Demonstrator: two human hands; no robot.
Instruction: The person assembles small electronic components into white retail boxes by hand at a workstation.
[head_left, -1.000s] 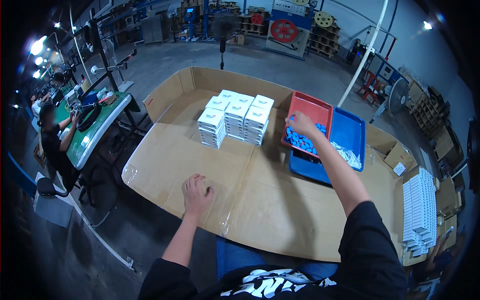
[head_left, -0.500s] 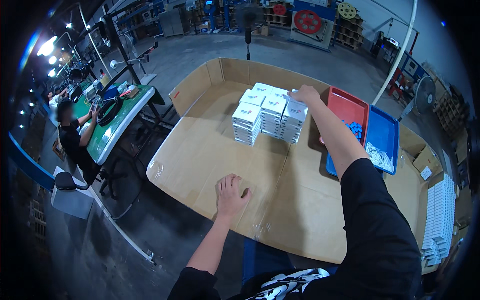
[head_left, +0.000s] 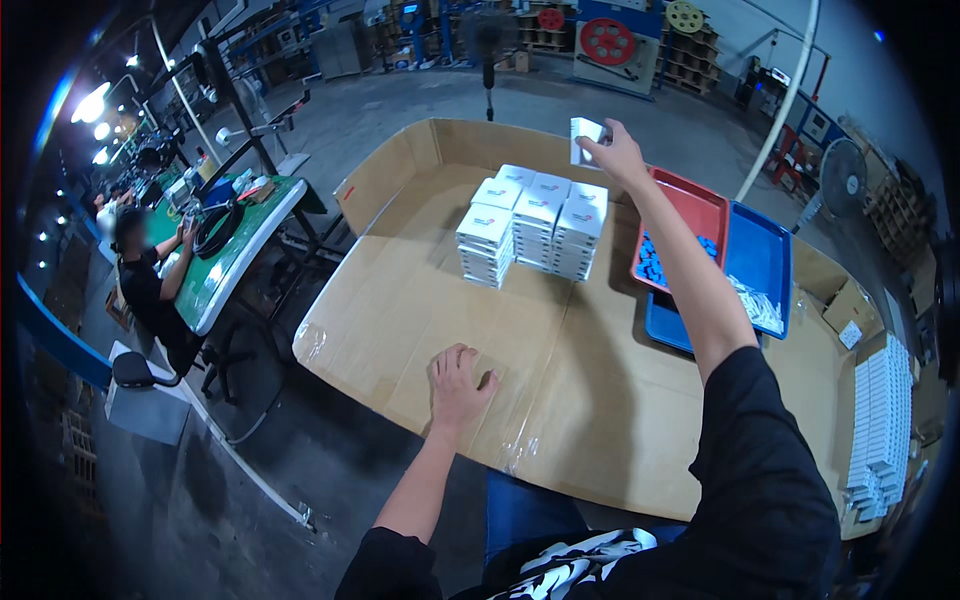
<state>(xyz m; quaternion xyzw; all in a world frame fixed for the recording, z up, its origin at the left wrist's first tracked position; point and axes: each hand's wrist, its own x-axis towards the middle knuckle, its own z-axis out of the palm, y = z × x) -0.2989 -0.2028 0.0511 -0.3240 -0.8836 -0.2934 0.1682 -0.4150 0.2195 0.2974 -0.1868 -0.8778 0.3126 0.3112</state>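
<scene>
Far left, another person (head_left: 145, 275) sits at a green bench (head_left: 235, 245), well apart. On the cardboard-covered table (head_left: 400, 300) the left hand (head_left: 458, 385) lies flat, fingers spread, holding nothing, seemingly as a brace for the long reach. The stacks of white boxes (head_left: 535, 225) stand in tidy rows mid-table. Above their far edge the right hand (head_left: 618, 155) pinches one small white box (head_left: 586, 140) in its fingertips. Beside it sit a red tray (head_left: 700, 215) and a blue tray (head_left: 765, 255).

The stacked boxes (head_left: 535, 225) were white. Beside them sat a red tray (head_left: 688, 225) and a blue tray (head_left: 762, 262). The tabletop (head_left: 560, 380) was cardboard brown.
</scene>
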